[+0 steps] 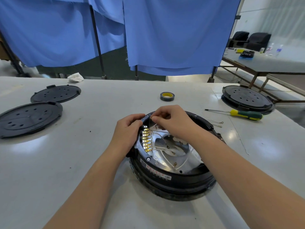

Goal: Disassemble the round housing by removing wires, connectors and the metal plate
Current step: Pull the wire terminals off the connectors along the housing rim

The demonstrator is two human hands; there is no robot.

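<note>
The round black housing (173,176) lies on the white table in front of me. Inside it sits a shiny metal plate (184,160) with a central opening. A row of gold connectors (146,140) lines the housing's inner left wall, and thin white wires (162,147) with ring ends run from them across the plate. My left hand (127,129) grips the housing's left rim beside the connectors. At the far rim, my right hand (170,119) pinches the top end of a white wire between thumb and finger.
Two black round covers (29,118) (56,93) lie at the left. A tape roll (167,96) sits beyond the housing. A green-yellow screwdriver (244,114) and two loose wires (216,123) lie to the right. Another black housing (247,99) stands far right.
</note>
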